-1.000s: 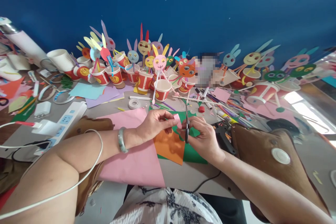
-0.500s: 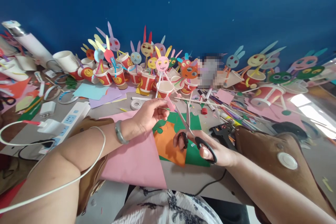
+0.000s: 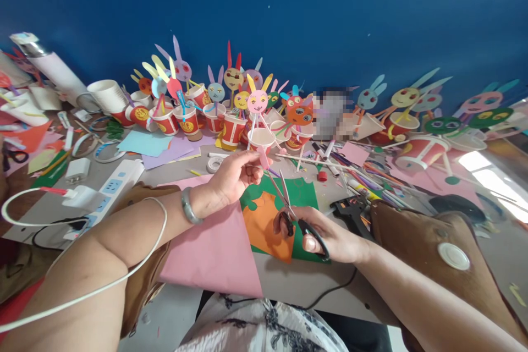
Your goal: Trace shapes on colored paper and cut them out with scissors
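A: What is set toward the left edge of the table (image 3: 284,281)?

B: A white power strip (image 3: 119,184), with an adapter (image 3: 84,201) plugged in. A white cable (image 3: 103,284) is looped across the left forearm (image 3: 144,225); if it were snagged by a lifted arm, something could be tugged loose.

A: And nearer the middle?

B: A pink sheet (image 3: 218,247) is spread to the near edge. Above its far corner, a small pink paper strip (image 3: 263,158) is pinched between thumb and forefinger of the left hand (image 3: 237,176), the other fingers being loosely curled. It is held up before the paper cups (image 3: 233,132) lined along the far edge.

A: How is the right hand (image 3: 330,234) occupied?

B: Scissors (image 3: 289,209) are gripped by it, fingers bent through the handles, blades slightly parted and pointed at the strip. Whether contact is made cannot be told. Below, an orange sheet (image 3: 264,225) is laid on a green sheet (image 3: 307,192).

A: What could go wrong there?

B: With so short a piece, a fingertip might be nicked, or the strip miscut if it is pinched too loosely. Farther right, the black glue gun (image 3: 348,209) could be knocked by an outward-swung wrist.
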Motion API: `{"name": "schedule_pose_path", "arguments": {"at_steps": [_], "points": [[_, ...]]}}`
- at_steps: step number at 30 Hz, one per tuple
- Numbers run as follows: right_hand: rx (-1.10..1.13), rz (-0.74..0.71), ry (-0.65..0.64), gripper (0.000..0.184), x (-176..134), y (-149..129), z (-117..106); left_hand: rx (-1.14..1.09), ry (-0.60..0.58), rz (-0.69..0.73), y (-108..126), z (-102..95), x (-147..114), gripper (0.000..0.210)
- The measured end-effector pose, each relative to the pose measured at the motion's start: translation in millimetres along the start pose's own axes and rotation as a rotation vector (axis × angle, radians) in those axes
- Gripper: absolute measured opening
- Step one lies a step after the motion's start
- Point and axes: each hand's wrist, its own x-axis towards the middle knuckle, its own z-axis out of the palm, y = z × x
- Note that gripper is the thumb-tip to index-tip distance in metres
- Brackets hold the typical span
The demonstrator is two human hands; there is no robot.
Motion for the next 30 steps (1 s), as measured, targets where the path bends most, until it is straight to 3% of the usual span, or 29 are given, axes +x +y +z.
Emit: {"name": "schedule_pose_path", "arguments": {"at_steps": [20,26,30], "points": [[0.060,0.003,0.110,0.067,3,1,2,0.173,-0.008,-0.026,-4,5.2,-9,0.023],[0.085,0.000,0.082,0.067,4,0,3,0.204,-0.011,-0.046,-6,3.0,-10,0.030],[0.101,0.007,0.076,0.067,5,1,4,0.216,-0.080,-0.075,-4,4.1,-12,0.029]]}}
